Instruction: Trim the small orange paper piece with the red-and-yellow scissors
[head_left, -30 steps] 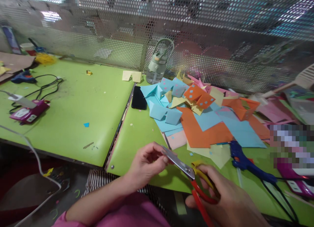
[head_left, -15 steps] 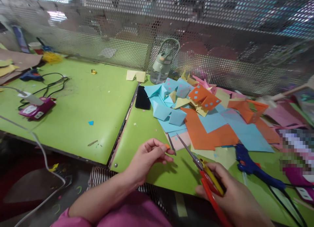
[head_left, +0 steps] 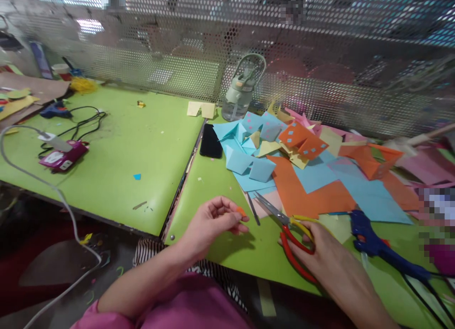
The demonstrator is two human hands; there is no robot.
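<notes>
Between the thumb and fingers of my left hand point(head_left: 215, 224) is a small orange paper piece point(head_left: 241, 211). My right hand point(head_left: 320, 251) grips scissors point(head_left: 279, 214) with red and yellow handles, their blades pointing up and left toward the papers. A thin dark strip point(head_left: 253, 208) lies on the green table between the hands. Beyond them are folded light blue paper shapes point(head_left: 237, 159), an orange folded piece with blue squares point(head_left: 304, 140), and flat orange paper point(head_left: 309, 196).
A black phone point(head_left: 211, 141) and a bottle point(head_left: 239, 94) stand behind the hands' area. A blue glue gun point(head_left: 380, 246) lies at right. At left, a purple power strip point(head_left: 64, 156) has cables. A perforated metal screen point(head_left: 159, 49) borders the table's back.
My right hand has turned the scissors, so the handles now spread wider and more of the blades shows. The orange piece is still in my left hand. The view has shifted slightly.
</notes>
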